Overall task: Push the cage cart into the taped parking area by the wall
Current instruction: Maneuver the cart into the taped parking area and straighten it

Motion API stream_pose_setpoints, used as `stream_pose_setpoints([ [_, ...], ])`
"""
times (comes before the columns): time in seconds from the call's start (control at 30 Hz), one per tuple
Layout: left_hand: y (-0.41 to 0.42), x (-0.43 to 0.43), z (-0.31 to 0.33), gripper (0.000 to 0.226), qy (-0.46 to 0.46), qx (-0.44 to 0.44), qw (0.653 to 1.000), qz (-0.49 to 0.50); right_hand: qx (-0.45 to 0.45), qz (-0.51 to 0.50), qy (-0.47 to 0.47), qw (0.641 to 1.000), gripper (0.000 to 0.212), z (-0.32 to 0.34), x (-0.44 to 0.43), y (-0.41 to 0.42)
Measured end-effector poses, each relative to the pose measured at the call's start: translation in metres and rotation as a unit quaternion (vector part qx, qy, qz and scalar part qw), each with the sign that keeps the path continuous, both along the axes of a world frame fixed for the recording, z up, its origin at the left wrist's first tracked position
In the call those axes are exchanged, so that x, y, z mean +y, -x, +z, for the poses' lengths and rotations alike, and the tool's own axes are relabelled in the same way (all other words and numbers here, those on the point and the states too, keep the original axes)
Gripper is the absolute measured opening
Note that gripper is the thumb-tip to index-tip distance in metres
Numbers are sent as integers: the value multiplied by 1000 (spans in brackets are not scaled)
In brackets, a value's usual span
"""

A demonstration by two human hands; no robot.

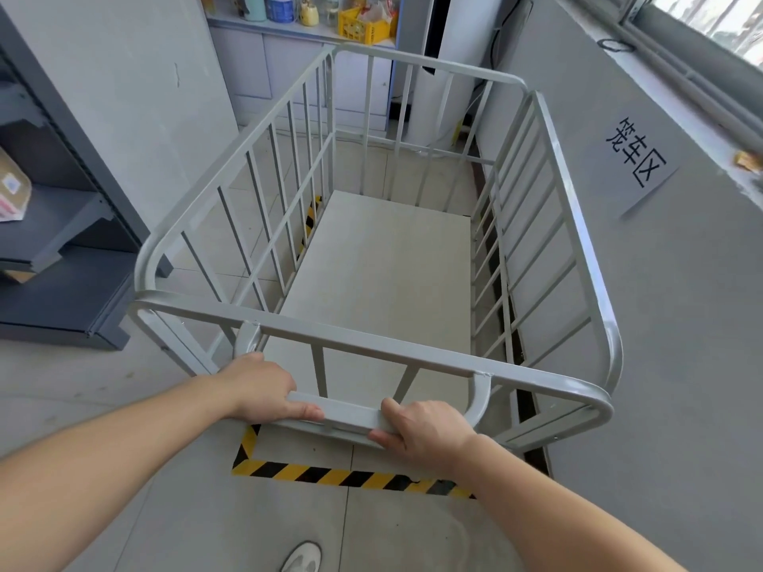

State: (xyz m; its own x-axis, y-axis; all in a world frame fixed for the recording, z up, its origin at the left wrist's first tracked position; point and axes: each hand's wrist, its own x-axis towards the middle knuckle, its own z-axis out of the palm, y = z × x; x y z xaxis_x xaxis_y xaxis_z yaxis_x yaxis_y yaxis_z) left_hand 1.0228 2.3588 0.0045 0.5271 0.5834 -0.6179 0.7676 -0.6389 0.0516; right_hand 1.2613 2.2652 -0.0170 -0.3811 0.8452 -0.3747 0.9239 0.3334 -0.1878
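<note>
The left hand is wrapped over the left end of the handle, fingers curled onto its top face and the thumb hidden beneath. The right hand grips the right end of the same bar, thumb lying along the top and fingers folded under the near edge. Both forearms reach in from the bottom corners, bare.

The handle is a flat grey bar set below the top rail on the near end of the cart, joined to it by curved brackets at each side. The cart is a pale grey cage of vertical bars with rounded corners and a plain light floor panel, and nothing lies inside it. Its right side runs just beside the wall, with a narrow dark gap between them.

Yellow-and-black tape marks the floor: one strip crosses just behind the cart's near end, under the hands, and turns a corner at the left to run forward beneath the cart. More of that tape shows through the left bars farther along. The cart's near end sits roughly over the near strip.

A paper sign with black characters is stuck on the wall. To the left stands a dark shelf; ahead, a cabinet carries a yellow crate and bottles. A shoe shows at the bottom edge.
</note>
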Motion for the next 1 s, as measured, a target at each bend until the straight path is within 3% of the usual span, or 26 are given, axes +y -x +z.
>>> stream_pose_setpoints([
  [0.67,-87,-43,-10,85,3,-14,998,59,-26,36,-10,999,44,1,-23,-93],
  [0.8,-91,-45,-10,91,8,-16,998,65,-21,49,-17,998,50,-4,-24,-100],
  [0.9,-99,-48,-14,94,7,-15,998,54,-16,65,-29,997,66,-7,-26,-112],
  [1.0,-112,-54,-15,92,5,-13,999,51,-19,76,-22,997,64,-6,-30,-126],
])
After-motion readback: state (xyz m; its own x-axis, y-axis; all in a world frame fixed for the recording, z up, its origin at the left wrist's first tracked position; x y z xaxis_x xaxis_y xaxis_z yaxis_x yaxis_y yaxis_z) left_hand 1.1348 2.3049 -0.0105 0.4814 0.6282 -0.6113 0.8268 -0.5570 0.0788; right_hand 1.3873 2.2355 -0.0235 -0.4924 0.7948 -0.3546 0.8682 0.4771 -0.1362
